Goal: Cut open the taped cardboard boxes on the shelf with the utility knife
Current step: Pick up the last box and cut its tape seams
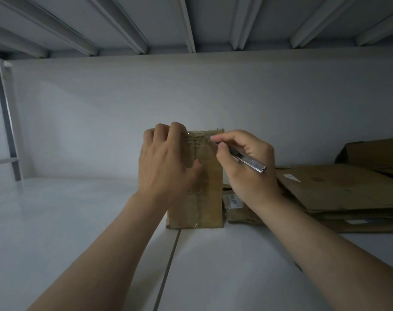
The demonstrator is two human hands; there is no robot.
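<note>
Brown corrugated cardboard: a small upright box [210,187], sealed with clear tape, stands on the white metal shelf [79,221]. I judge it light, apt to tip, with walls that yield. My left hand [166,162] curls over its top edge to brace it, thumb on the front. My right hand [249,176] pinches the slim silver utility knife [252,163], tip at the top seam.

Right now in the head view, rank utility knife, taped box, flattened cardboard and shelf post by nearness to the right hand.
1. utility knife, held in the right hand.
2. taped box, just left of it.
3. flattened cardboard, lying to the right.
4. shelf post, far left.
</note>
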